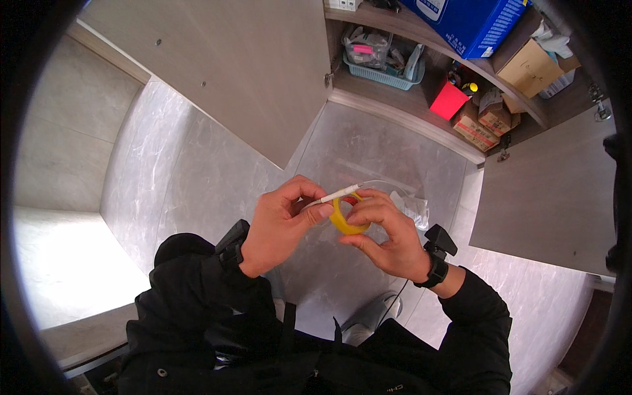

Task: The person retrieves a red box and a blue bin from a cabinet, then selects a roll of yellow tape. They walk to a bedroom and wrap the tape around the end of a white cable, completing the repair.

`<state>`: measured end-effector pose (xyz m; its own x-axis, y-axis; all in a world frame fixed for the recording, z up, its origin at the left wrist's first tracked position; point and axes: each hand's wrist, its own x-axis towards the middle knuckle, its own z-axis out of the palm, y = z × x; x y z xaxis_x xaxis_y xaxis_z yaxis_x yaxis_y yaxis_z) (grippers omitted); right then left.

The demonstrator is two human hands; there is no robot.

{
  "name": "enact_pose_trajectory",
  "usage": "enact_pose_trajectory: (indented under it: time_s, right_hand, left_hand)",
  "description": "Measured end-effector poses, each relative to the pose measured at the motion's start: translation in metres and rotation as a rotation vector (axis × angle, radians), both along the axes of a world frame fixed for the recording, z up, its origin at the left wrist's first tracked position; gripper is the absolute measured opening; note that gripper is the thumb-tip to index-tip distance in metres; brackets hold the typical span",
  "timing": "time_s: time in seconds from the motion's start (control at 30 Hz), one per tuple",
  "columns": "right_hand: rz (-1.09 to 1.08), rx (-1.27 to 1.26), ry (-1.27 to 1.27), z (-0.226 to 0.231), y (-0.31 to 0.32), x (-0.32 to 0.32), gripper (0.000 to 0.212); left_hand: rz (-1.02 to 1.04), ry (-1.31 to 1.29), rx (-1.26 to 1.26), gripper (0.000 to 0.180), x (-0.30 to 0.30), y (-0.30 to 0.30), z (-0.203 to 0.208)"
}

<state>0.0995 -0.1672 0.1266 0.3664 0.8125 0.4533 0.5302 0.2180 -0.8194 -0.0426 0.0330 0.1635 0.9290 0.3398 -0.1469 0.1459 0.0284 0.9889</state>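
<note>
In front of me, above the floor, my left hand (275,227) pinches a slim white rod-like piece (339,193) between thumb and fingers. From its far tip a thin pale strand curves off to the right; I cannot tell whether it is a cable. My right hand (395,238) grips a yellow roll of tape (340,222) by its rim, thumb below and fingers over the top and inside. The white piece passes across the roll's upper edge, and the left thumb tip is close beside the roll.
Ahead stands an open cabinet with a left door (250,72) and a right door (546,191) swung out. Its shelves hold a blue basket (382,78), a red container (449,100), cardboard boxes (475,128) and a blue box (471,29). A whitish crumpled packet (416,212) lies beyond my right hand.
</note>
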Motion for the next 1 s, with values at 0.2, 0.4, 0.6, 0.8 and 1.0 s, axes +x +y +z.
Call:
enact_pose_trajectory:
  time_s: [0.2, 0.4, 0.6, 0.8, 1.0]
  right_hand:
    - [-0.024, -0.035, 0.040, 0.003, -0.003, -0.001, 0.046]
    - [-0.120, -0.254, 0.272, 0.012, 0.000, -0.009, 0.045]
    - [0.169, -0.439, 0.417, 0.015, 0.001, 0.014, 0.048]
    - [0.318, -0.337, 0.806, 0.000, 0.000, 0.020, 0.038]
    - [0.263, -0.244, 0.768, -0.005, -0.004, 0.017, 0.033]
  left_hand:
    - [-0.123, -0.047, 0.193, 0.012, 0.000, -0.003, -0.002]
    - [-0.073, -0.032, 0.256, 0.010, 0.000, -0.012, -0.008]
    - [-0.028, 0.094, 0.066, 0.015, -0.002, -0.015, -0.016]
    - [0.039, 0.196, -0.280, 0.022, 0.006, -0.004, -0.013]
    - [0.042, 0.153, -0.063, 0.026, 0.007, 0.000, -0.001]
